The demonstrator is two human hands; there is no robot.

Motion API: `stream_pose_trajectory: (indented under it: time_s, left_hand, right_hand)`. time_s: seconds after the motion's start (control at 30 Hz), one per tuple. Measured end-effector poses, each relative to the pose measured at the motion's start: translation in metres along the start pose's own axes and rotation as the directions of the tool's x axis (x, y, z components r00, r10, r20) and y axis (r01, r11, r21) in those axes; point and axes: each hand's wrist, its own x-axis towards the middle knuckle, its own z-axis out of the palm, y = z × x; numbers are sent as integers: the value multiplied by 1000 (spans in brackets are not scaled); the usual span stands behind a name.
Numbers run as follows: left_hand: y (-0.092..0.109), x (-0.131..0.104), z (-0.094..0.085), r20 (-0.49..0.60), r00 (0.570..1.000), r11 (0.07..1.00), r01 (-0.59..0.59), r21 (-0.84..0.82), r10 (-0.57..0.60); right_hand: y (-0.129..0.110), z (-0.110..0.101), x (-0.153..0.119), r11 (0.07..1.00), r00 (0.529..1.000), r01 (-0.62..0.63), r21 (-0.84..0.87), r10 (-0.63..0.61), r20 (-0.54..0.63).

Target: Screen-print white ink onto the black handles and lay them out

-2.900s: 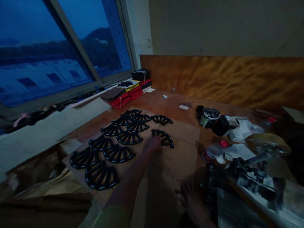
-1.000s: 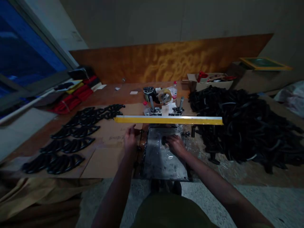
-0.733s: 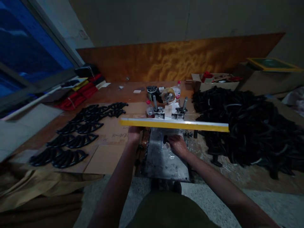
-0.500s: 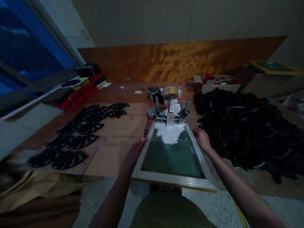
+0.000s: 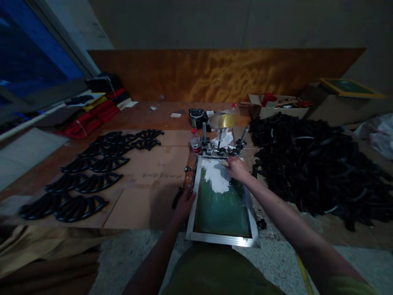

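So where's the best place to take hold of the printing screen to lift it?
Probably the near rail of the screen frame, from the person's side. The far end sits at the clamps, white ink covers the mesh there, and the left hand rests on the left rail.

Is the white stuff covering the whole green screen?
No, the white stuff sits only at the far end of the green screen, by the right hand.

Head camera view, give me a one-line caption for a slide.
Left hand steadies the flat screen-printing frame while the right hand reaches the white ink at its far end, between laid-out black pieces and a heap.
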Motion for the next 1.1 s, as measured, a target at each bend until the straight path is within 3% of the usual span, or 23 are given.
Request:
stream_pose_trajectory:
  time_s: [0.07, 0.13, 0.2, 0.3, 0.4, 0.47, 0.57, 0.7, 0.83, 1.0, 1.1]
  left_hand:
    - [-2, 1, 0, 7, 1000, 999, 15, 30, -15]
    - [-2, 2, 0, 15, 999, 998, 29, 58, -30]
    - [0, 0, 1, 11, 1000, 997, 25, 74, -26]
    - [6, -3, 1, 4, 1000, 997, -4, 80, 3]
    - [12, -7, 2, 1, 1000, 996, -22, 82, 22]
    - [14, -8, 2, -5, 1000, 996, -25, 85, 25]
    - [15, -9, 2, -3, 1000, 996, -8, 85, 8]
    - [15, -7, 1, -1, 1000, 998, 16, 55, -16]
    - [22, -9, 0, 2, 1000, 999, 21, 47, -21]
    - [58, -19, -9, -20, 999, 994, -32, 104, 34]
    - [86, -20, -16, -35, 990, 979, -130, 159, 137]
  right_hand:
    - [-4, 4, -12, 999, 999, -46, -29, 45, -26]
    - [-12, 10, -25, 1000, 1000, 5, -15, -5, -20]
    - [-20, 17, -41, 988, 988, 153, 24, -153, -3]
    - [-22, 18, -62, 919, 923, 384, 87, -385, 5]
    - [-14, 10, -67, 864, 875, 474, 168, -484, 23]
    - [-11, 5, -59, 879, 895, 431, 205, -445, 24]
    - [-16, 10, -51, 928, 944, 331, 172, -325, -65]
    - [-26, 25, -71, 916, 919, 385, 113, -369, -140]
    - [-23, 9, -69, 918, 928, 372, 140, -363, -84]
    - [-10, -31, -6, 994, 998, 57, 90, -54, -31]
    - [22, -47, 10, 987, 979, -131, 98, 144, -144]
